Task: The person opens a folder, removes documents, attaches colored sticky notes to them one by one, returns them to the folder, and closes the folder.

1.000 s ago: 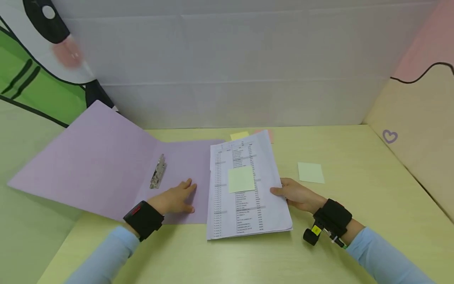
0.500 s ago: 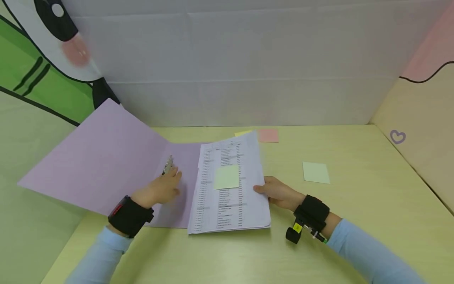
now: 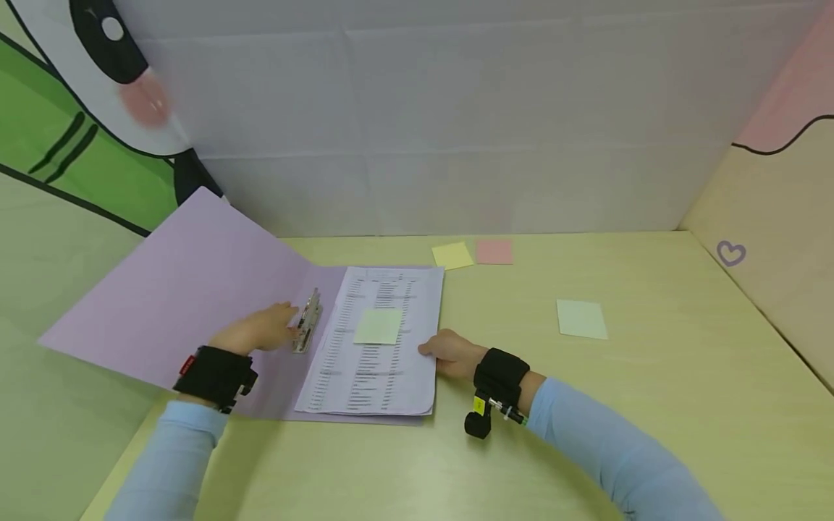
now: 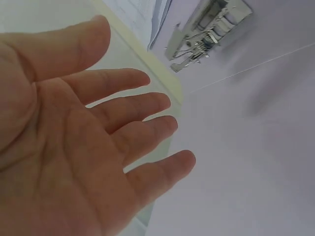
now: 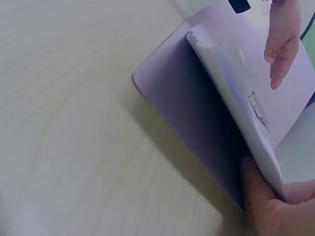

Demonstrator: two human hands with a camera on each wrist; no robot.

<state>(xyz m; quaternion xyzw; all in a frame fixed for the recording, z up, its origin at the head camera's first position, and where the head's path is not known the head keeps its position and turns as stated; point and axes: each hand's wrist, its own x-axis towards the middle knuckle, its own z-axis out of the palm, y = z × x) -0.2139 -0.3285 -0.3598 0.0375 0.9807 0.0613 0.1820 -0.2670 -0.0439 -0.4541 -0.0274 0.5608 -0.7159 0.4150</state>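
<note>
My right hand (image 3: 452,354) pinches the right edge of a stack of printed sheets (image 3: 332,369), thumb on top and fingers beneath. In the right wrist view the stack (image 5: 241,105) is tilted, its held edge raised above the folder. A pale green sticky note (image 3: 379,326) lies on the top sheet. Under the stack is an opened purple folder (image 3: 215,282) with its cover tilted up at the left. Near its fold stands a metal clip (image 3: 307,322). My left hand (image 3: 257,331) is just left of the clip; in the left wrist view its fingers are extended and hold nothing.
Behind the folder, a yellow sticky note (image 3: 452,255) and a pink one lie side by side on the table. Another pale green note (image 3: 582,319) is to the right. Panels enclose the table at the back and both sides.
The right hand has carried the stack left, over the folder's right half and closer to the clip. The left hand has drawn back leftward past the clip.
</note>
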